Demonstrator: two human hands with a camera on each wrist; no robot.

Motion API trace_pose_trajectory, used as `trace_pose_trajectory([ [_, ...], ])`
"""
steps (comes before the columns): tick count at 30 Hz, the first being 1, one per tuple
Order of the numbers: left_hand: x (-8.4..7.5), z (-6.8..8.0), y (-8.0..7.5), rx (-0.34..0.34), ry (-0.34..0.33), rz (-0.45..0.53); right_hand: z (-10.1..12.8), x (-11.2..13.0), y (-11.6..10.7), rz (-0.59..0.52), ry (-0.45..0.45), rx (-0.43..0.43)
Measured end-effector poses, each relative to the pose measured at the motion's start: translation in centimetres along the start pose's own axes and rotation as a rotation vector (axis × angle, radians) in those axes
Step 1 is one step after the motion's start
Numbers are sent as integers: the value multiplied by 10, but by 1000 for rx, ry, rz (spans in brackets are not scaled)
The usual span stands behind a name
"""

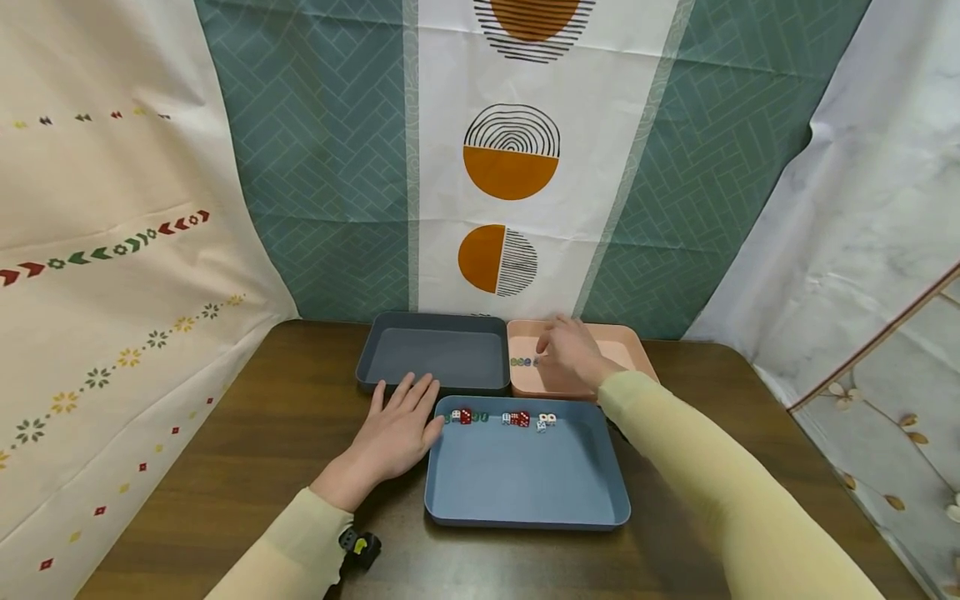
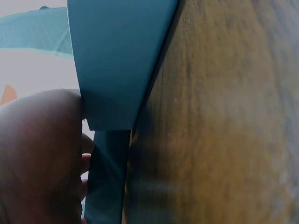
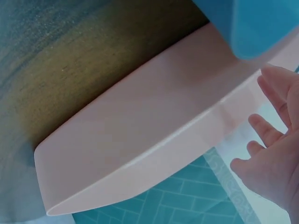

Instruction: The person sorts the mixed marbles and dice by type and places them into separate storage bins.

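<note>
My right hand (image 1: 572,348) reaches into the pink tray (image 1: 626,354), its thumb and index fingertips pinching a small blue die (image 1: 536,362). That die stands at the right end of a short row of small greenish and bluish dice (image 1: 521,362). In the right wrist view, the other fingers (image 3: 264,130) are spread and bent above the tray's rim. My left hand (image 1: 393,429) lies with fingers straight and spread, between the dark grey tray (image 1: 431,387) and the blue tray (image 1: 525,483). Its thumb is at the blue tray's left rim, and it holds nothing.
Inside the blue tray, along its far side, sit green, white and red dice (image 1: 466,416), a group of white and red dice (image 1: 515,418) and several white dice (image 1: 547,420). A brown wooden table (image 1: 247,467) carries the trays. Patterned cloth (image 1: 337,167) hangs behind.
</note>
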State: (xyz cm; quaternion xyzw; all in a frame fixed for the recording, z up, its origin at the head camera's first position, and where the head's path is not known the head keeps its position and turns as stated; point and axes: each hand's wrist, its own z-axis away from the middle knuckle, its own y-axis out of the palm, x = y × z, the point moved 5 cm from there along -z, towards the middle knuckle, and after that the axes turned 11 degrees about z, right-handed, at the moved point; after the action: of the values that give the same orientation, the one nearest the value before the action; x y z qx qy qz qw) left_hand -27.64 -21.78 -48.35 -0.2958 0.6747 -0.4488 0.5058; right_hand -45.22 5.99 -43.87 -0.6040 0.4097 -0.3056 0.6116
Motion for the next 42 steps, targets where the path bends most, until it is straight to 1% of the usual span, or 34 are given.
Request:
trace_pose_trajectory([
  [2,0,0,0,-1,1,-1,2,-1,-5,-5,0,-10],
  [10,0,1,-1,-1,1,5,15,3,-25,-105,-22,-65],
  [14,0,1,-1,-2,2,5,24,11,-34,-138,-50,-94],
  [20,0,1,-1,-8,1,3,41,30,-45,-147,-120,-145],
  [28,-1,2,-1,-6,1,7,59,54,-46,-177,-194,-182],
  [30,-2,3,-1,-9,4,10,62,62,-46,-192,-218,-177],
  [37,-3,3,-2,-15,15,31,70,83,-44,-177,-292,-163],
  [42,-4,2,-1,-3,1,19,73,94,-39,-175,-321,-142],
])
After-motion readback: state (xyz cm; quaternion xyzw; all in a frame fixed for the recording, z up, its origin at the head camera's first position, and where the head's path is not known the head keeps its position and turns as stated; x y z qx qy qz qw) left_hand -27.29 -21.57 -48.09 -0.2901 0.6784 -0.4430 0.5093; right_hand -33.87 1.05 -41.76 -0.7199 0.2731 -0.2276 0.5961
